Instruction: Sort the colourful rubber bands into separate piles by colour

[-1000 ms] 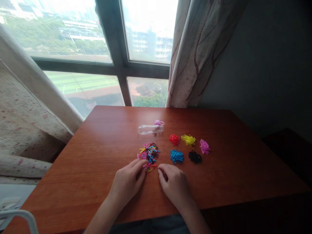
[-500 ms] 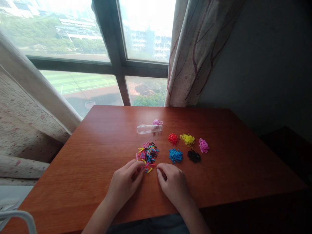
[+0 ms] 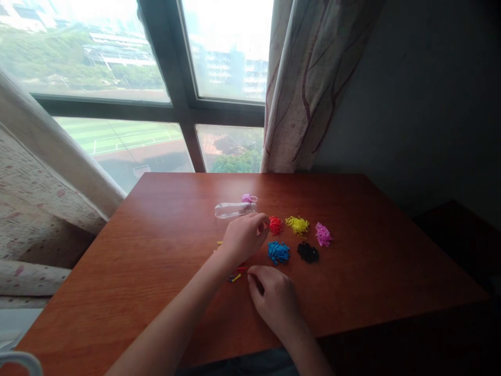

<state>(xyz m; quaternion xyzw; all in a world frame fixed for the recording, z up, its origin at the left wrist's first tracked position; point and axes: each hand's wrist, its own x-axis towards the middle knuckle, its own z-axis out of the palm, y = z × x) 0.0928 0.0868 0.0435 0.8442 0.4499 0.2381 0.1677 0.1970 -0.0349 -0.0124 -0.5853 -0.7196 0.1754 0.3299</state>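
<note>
My left hand (image 3: 243, 237) reaches forward over the mixed heap of small coloured rubber bands (image 3: 235, 274) and hides most of it. Its fingertips are pinched together right beside the red pile (image 3: 276, 225); what they hold is too small to see. My right hand (image 3: 272, 295) rests on the wooden table (image 3: 156, 245) near the heap's front edge, fingers curled under. Sorted piles lie to the right: yellow (image 3: 297, 225), pink (image 3: 323, 234), blue (image 3: 278, 251) and black (image 3: 308, 253).
A clear small bottle (image 3: 233, 210) lies on its side behind the heap, with a pink cap (image 3: 248, 198) next to it. A window and curtains stand beyond the table's far edge. A white chair rail (image 3: 19, 360) shows at the bottom left.
My left hand has left the front of the mixed heap and moved forward and right to the red pile. My right hand has stayed in place.
</note>
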